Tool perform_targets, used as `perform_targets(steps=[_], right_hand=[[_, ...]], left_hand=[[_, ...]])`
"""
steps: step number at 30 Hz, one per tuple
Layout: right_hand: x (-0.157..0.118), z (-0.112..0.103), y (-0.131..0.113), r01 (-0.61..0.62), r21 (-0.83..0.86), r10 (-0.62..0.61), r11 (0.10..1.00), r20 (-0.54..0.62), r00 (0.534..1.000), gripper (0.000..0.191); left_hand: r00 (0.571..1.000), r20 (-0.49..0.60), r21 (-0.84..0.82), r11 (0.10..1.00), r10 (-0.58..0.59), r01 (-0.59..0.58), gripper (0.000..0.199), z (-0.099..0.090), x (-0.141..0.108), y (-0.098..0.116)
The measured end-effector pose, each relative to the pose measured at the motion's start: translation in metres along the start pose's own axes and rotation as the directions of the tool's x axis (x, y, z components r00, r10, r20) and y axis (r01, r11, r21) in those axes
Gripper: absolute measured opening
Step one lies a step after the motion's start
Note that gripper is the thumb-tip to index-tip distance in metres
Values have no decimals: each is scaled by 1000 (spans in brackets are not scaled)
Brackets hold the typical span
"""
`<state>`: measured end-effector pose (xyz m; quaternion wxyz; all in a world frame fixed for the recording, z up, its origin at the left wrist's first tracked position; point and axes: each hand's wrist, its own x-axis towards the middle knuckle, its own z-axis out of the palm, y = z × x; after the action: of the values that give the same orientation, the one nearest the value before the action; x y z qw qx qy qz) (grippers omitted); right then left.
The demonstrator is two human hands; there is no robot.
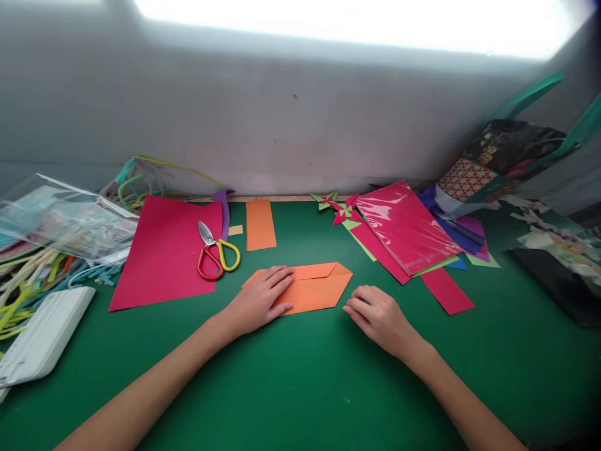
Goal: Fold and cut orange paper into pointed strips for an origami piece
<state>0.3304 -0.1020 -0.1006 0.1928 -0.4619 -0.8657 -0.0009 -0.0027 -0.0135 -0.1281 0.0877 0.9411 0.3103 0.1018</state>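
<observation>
The left hand (pixel 263 293) was laid flat on the folded orange paper (pixel 315 289), its fingers outstretched and close together, so that the paper's left part was covered and pressed rather than gripped. The right hand (pixel 375 313) was held just beside the paper's pointed right end, apart from it, with the fingers loosely curled; nothing was seen to be held in it. The paper was placed around the middle of the green surface (pixel 300 388), lengthwise from left to right, and a narrow flap was folded down along its far side.

Beyond it, nearer the far edge of the surface, an orange strip (pixel 261 225) was laid, with a small tan piece (pixel 235 230) to its left. Farther left, a large pink sheet (pixel 164 250) was spread out, and the scissors (pixel 216 250), with one red and one yellow handle, were rested partly on its right side, their blades slightly parted. A purple strip (pixel 226 216) was set by that sheet's far right corner.

To the right of the orange strip, folded paper stars (pixel 345 211) were grouped by the far edge, beside pink paper in clear wrapping (pixel 407 225). Toward the left edge, a white device (pixel 47 335) was placed by heaped coloured strips (pixel 32 285); near the far right corner, a patterned bag (pixel 483 166) was seen.
</observation>
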Motion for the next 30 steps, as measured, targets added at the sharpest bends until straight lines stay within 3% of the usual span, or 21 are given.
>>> perform_targets(steps=[2,5,8,12,16,20,23,27,30], right_hand=[[19,3,-6,-3,32,2,999,34,999,27],[45,11,-15,135,57,-142,989,148,979,15],[57,24,-19,224,72,-234,972,185,954,13],[55,37,-16,261,78,-271,962,165,948,15],[52,35,-15,286,94,-298,954,169,939,18],[52,32,-17,265,103,-280,959,174,944,18],[51,35,-18,271,76,-280,959,156,947,18],[50,38,-19,287,51,-291,957,146,945,20],[50,36,-18,278,75,-286,958,135,949,18]], left_hand=[[1000,-12,-13,1000,3,-4,63,0,0,0],[1000,-25,-29,1000,-3,2,64,0,0,1],[1000,-24,-43,999,-14,13,64,-1,0,2],[1000,-8,-52,999,-13,13,64,-4,2,2],[1000,3,-9,1000,-6,6,60,-12,7,7],[997,-37,94,994,62,-59,36,-20,11,22],[991,13,140,982,130,-131,25,-21,9,37],[983,87,258,950,161,-179,19,-20,0,53],[984,82,327,929,156,-174,28,-19,-5,60]])
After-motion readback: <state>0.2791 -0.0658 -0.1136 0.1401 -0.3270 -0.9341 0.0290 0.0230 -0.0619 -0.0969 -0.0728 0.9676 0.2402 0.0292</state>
